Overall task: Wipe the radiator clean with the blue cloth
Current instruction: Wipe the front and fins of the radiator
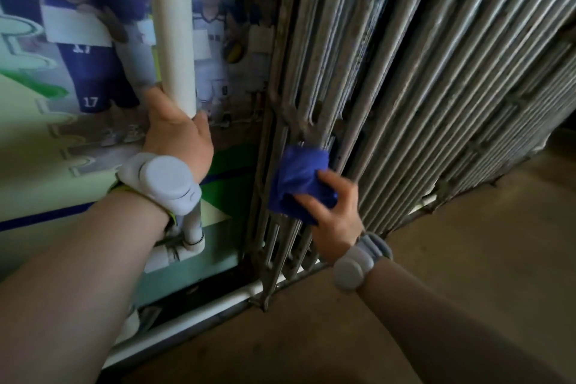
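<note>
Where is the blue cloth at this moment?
In the head view, the crumpled blue cloth is near the centre, held by the right hand against the leftmost columns of the grey metal radiator, right of the white vertical pipe.

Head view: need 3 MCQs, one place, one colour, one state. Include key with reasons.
1. Where is the cloth?
A. on the floor
B. against the radiator fins
C. draped over the pipe

2. What colour is the vertical pipe?
A. white
B. red
C. black

3. What is the left hand doing?
A. hanging free
B. holding the cloth
C. gripping the pipe

Key: 1 B, the right hand presses it to the fins near the radiator's left end. 2 A, it is plainly white. 3 C, thumb and fingers wrap round it.
</note>
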### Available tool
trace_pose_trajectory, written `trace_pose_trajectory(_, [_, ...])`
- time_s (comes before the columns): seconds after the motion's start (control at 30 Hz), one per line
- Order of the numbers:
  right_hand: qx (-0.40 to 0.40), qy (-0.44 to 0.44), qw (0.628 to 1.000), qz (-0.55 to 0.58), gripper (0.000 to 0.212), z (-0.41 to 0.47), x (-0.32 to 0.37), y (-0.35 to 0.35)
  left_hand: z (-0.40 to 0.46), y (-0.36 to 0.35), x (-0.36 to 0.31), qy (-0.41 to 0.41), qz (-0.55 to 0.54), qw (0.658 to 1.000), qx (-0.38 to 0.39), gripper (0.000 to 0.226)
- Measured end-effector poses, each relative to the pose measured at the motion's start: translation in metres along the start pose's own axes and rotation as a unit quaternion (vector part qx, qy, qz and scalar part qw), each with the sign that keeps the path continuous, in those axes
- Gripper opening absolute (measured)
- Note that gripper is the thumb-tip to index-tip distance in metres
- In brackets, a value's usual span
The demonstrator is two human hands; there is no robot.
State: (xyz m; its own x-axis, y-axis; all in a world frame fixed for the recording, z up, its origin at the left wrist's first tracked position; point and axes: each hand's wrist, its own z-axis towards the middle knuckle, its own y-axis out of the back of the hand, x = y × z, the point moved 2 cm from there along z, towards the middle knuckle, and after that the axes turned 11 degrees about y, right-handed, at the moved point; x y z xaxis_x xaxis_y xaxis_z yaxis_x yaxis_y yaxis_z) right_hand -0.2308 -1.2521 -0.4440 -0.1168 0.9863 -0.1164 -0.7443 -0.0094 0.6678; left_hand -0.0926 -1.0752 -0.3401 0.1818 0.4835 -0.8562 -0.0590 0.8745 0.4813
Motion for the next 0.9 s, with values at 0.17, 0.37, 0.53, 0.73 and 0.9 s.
trace_pose_trajectory(0.17, [-0.040, 0.055, 0.998, 0.013, 0.043, 0.001, 0.001, 0.014, -0.001, -0.001, 0.002, -0.017, 0.017, 1.000, -0.009, 0.059])
trace_pose_trajectory(0.37, [-0.193, 0.018, 0.981, 0.021, 0.041, 0.062, -0.008, 0.069, -0.002, -0.007, 0.003, -0.014, 0.042, 0.997, -0.064, 0.059])
trace_pose_trajectory(0.53, [-0.212, -0.017, 0.977, 0.016, 0.041, 0.075, -0.013, 0.050, -0.003, -0.012, 0.002, -0.002, 0.043, 0.995, -0.090, 0.060])
trace_pose_trajectory(0.73, [-0.155, -0.025, 0.988, -0.002, 0.034, 0.015, 0.003, -0.002, -0.004, -0.011, 0.005, -0.031, 0.050, 0.994, -0.088, 0.061])
trace_pose_trajectory(0.9, [0.063, 0.022, 0.997, 0.027, 0.064, -0.045, 0.001, -0.024, -0.003, -0.013, 0.005, -0.033, 0.046, 0.994, -0.094, 0.064])
